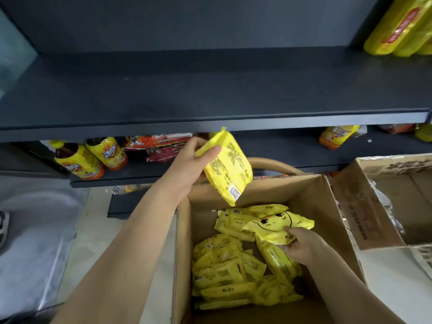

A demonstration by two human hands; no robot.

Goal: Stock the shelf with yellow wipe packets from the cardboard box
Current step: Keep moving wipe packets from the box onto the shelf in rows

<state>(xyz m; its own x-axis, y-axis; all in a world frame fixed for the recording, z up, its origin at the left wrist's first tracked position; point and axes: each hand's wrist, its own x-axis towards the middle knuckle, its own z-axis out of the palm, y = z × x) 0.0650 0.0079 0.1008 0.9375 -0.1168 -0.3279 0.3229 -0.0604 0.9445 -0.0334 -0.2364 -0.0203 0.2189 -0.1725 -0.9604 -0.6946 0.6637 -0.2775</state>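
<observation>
An open cardboard box stands on the floor below a dark shelf, with several yellow wipe packets lying loose in it. My left hand is shut on one yellow packet, held tilted in the air above the box's far edge, just under the shelf's front lip. Down inside the box my right hand grips the edge of a packet printed with a smiling face. The dark shelf board itself is bare in the middle.
Yellow bottled drinks and red snack bags sit on the lower shelf. Large yellow packs rest at the upper shelf's right end. A second open cardboard box stands to the right. A shoe shows at the left edge.
</observation>
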